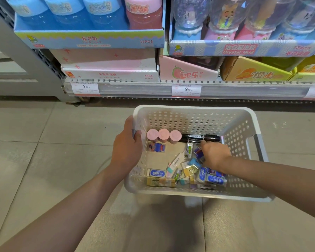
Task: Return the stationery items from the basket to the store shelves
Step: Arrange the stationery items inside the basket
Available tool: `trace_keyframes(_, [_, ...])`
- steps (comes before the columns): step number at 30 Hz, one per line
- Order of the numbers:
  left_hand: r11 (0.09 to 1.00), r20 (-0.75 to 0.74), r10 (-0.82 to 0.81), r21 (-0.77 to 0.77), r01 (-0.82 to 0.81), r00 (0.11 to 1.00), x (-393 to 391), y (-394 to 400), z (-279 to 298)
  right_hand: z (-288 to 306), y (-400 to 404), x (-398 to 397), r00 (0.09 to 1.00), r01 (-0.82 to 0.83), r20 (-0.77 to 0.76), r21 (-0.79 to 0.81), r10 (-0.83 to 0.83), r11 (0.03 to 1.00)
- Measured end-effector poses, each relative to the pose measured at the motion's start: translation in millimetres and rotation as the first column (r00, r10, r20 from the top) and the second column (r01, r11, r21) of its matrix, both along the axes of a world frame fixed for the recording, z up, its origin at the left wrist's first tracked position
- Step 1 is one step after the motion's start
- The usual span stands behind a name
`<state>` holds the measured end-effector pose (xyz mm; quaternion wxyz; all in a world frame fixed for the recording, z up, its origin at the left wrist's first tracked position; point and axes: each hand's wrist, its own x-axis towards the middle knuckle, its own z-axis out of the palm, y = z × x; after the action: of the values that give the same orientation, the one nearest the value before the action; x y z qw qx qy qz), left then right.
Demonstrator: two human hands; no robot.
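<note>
Here, the left hand (128,150) grips the basket (198,110) by its left rim while the right hand (214,154) reaches in among the erasers (157,173).

The right fingers curl into the loose pile and seem to pinch a small blue packet (198,151), though the grasp is partly hidden. A black marker (201,137) lies just beyond the knuckles, beside three pink-capped tubes (163,134) standing along the far wall. The basket hangs above the tiled floor (44,151), before the bottom shelf (153,89) with price tags (85,87) and boxed slime jars (91,40).
</note>
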<state>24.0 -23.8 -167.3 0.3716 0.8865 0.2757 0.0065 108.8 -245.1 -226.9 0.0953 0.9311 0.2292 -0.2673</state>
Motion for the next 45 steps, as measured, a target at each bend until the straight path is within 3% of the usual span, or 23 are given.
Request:
trace_keyframes(12, [0.998,0.075,-0.042,0.047,0.039,0.996,0.3,0.9,-3.2,-14.2,7.8,1.6,0.981,0.192,-0.032,0.155,-0.19,0.969])
trace_keyframes(17, [0.998,0.079,-0.04,0.052,0.036,0.996,0.4,1.9,-4.6,3.4,-0.8,11.5,0.946,0.314,-0.191,0.326,-0.263,0.892])
trace_keyframes(19, [0.998,0.079,-0.035,0.053,0.03,0.996,0.4,2.4,-5.3,15.2,-1.9,12.0,0.847,0.511,-0.411,0.457,-0.337,0.728])
trace_keyframes(21, [0.999,0.074,-0.033,0.045,0.029,0.997,0.3,2.1,-5.2,27.2,-1.4,8.2,0.626,0.751,-0.726,0.462,-0.286,0.471])
trace_keyframes(22, [0.999,0.071,-0.032,0.043,0.029,0.997,0.1,2.0,-5.0,31.3,-1.7,5.5,0.549,0.802,-0.808,0.438,-0.213,0.408])
trace_keyframes(25, [0.999,0.069,-0.027,0.039,0.024,0.997,-0.4,2.2,-4.8,38.6,-0.6,-2.7,0.49,0.801,-0.869,0.418,-0.066,0.428])
trace_keyframes(29, [0.999,0.063,-0.026,0.045,0.023,0.998,0.0,3.0,-6.2,40.3,4.2,-7.9,0.358,0.87,-0.932,0.353,0.051,0.345])
trace_keyframes(38, [0.998,0.051,-0.027,0.049,0.024,0.998,-0.4,2.4,-5.3,35.5,23.7,-11.9,0.122,0.974,-0.992,0.125,0.025,0.189])
trace_keyframes(40, [0.999,0.047,-0.026,0.049,0.023,0.999,-0.7,1.6,-3.9,31.0,32.4,-17.1,0.12,0.977,-0.992,0.112,-0.031,0.183])
trace_keyframes(45, [1.0,0.034,-0.014,0.017,0.013,0.999,-1.3,-0.2,0.4,6.0,59.3,-33.4,0.232,0.962,-0.934,0.18,-0.271,0.204])
